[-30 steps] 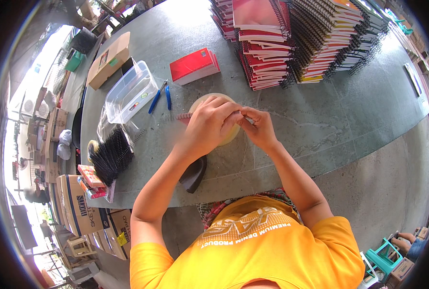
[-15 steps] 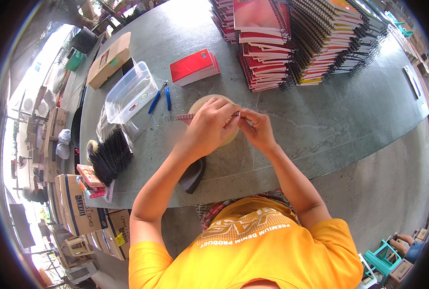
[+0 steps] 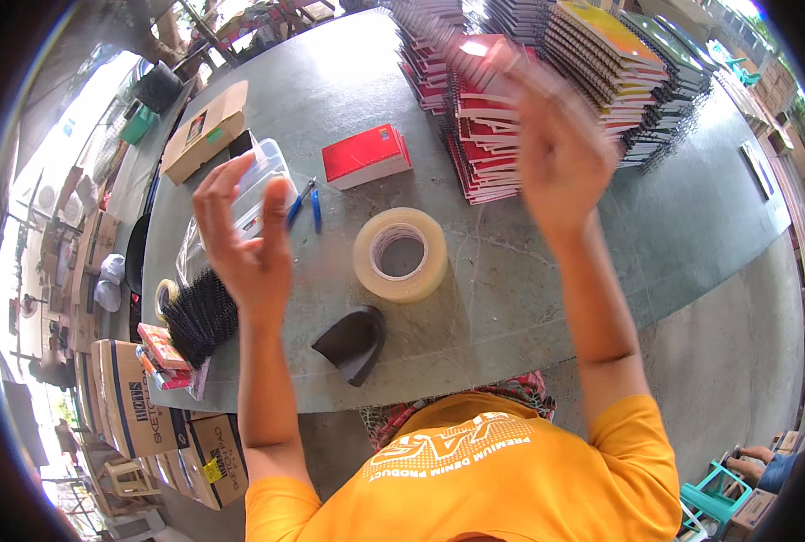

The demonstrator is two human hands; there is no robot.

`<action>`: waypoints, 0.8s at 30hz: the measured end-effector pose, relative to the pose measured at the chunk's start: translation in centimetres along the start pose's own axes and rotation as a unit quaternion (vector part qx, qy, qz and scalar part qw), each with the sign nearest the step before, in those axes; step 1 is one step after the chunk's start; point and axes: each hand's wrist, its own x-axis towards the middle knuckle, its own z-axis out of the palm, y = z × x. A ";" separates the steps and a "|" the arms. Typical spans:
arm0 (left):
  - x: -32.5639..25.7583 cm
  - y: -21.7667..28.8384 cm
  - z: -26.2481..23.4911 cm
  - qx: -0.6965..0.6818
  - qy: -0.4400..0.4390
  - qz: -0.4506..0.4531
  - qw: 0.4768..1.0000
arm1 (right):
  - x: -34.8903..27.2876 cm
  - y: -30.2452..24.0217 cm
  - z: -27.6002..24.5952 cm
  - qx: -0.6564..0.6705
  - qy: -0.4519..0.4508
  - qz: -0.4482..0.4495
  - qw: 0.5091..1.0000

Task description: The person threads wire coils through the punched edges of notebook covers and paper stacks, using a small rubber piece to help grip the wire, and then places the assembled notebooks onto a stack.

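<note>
My left hand (image 3: 244,244) is raised with its fingers apart and nothing in it, above the edge of a clear plastic box (image 3: 274,161). Blue-handled pliers (image 3: 317,212) lie beside it. Smeared by motion, my right hand (image 3: 561,149) is over a pile of red spiral notebooks (image 3: 488,149). A blurred spiral notebook (image 3: 443,38) seems to extend from its fingertips, its coil showing as a grey streak. Between my arms a wide roll of clear tape (image 3: 366,262) lies flat. A dark curved piece (image 3: 353,343) rests nearer me.
Small red booklets (image 3: 362,155) are stacked beyond the tape. Loose black coils (image 3: 202,318) lie at the left edge, near a cardboard box (image 3: 205,131). Tall stacks of spiral notebooks (image 3: 615,68) stand at the far right. Cartons (image 3: 136,397) stand beside the table.
My hands were together over the tape roll, with a coil sticking out at the left. They have parted: the left moved left and opened, the right swung up and right to the notebook pile.
</note>
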 end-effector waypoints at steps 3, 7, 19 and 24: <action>-0.6 -2.7 -2.0 0.034 -0.020 -0.042 0.998 | 1.8 3.1 -0.1 -0.157 -0.101 -0.017 0.982; -4.5 -6.3 -3.3 0.055 -0.111 -0.078 0.989 | -2.3 4.0 0.8 -0.145 -0.217 0.037 0.965; 0.0 -0.3 4.2 0.010 -0.106 0.092 0.990 | -1.1 1.4 0.5 -0.093 -0.241 0.017 0.966; 4.0 5.0 8.7 -0.128 -0.165 0.233 0.950 | -0.1 -1.2 -1.4 0.009 -0.200 -0.044 0.979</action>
